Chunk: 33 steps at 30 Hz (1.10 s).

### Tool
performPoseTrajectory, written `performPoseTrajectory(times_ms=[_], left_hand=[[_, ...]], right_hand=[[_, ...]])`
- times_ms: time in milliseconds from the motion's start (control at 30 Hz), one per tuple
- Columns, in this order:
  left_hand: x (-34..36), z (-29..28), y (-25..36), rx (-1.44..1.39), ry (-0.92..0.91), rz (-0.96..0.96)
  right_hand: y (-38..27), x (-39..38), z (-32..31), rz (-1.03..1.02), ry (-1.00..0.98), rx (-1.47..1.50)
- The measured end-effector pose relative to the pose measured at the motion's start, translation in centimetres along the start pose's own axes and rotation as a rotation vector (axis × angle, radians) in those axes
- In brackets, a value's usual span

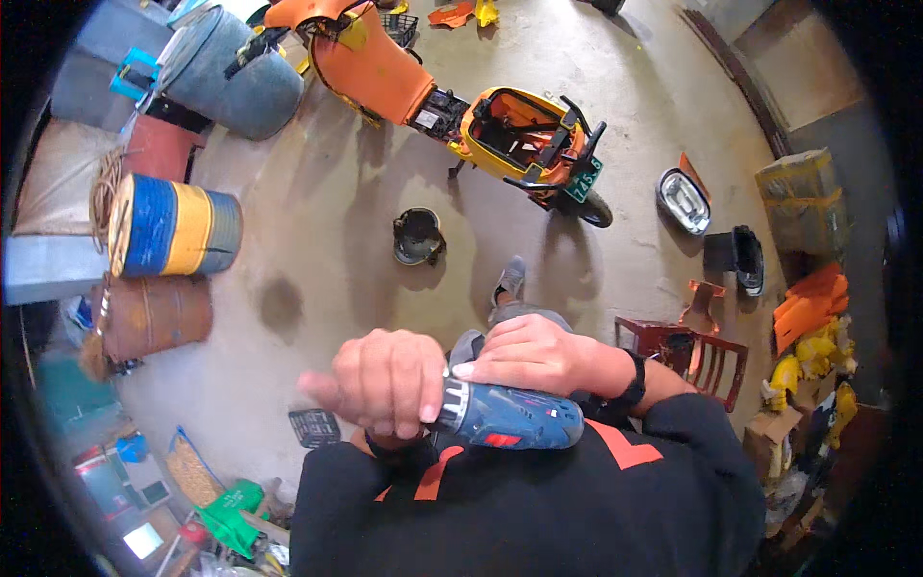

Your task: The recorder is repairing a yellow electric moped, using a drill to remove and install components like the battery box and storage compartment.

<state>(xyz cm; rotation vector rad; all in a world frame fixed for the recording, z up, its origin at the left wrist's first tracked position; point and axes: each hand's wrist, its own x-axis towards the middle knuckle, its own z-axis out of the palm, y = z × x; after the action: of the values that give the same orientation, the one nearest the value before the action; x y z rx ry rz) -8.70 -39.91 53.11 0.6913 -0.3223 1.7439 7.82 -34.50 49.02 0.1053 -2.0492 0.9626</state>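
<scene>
Drill (510,415), a blue cordless one, lay crosswise close against the person's chest, above the concrete floor (317,240). The left hand (385,380) was wrapped shut around its chuck end; the right hand (534,354) rested curled over the body, its grip closed on the casing. It looked rigid, fairly heavy and hard-shelled, best held by the body.

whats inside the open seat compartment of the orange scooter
The orange scooter has its seat off. The open compartment shows an orange inner tub crossed by black frame bars. Its floor lies in shadow, so whether anything small sits there cannot be told.
</scene>
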Motion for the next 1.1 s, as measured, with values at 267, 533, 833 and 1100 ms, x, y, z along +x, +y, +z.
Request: performPoseTrajectory(times_ms=[267,533,833,1100], left_hand=[[8.5,-6.4,-1.3,0.081,0.283,-0.100],[16.2,-21.3,-7.8,-0.140,0.946,-0.500],[7.6,-44.7,-21.1,-0.005,1.379,-1.467],[6.0,-46.9,-25.8,0.219,1.022,-1.918]], right_hand=[[8.8,3.1,-6.6,-0.015,-0.046,-0.099],[16.2,0.0,-11.8,0.611,0.050,-0.233],[25.7,-7.7,-11.7,1.537,0.250,-0.303],[28.2,-13.7,-6.5,1.910,0.502,-0.283]])
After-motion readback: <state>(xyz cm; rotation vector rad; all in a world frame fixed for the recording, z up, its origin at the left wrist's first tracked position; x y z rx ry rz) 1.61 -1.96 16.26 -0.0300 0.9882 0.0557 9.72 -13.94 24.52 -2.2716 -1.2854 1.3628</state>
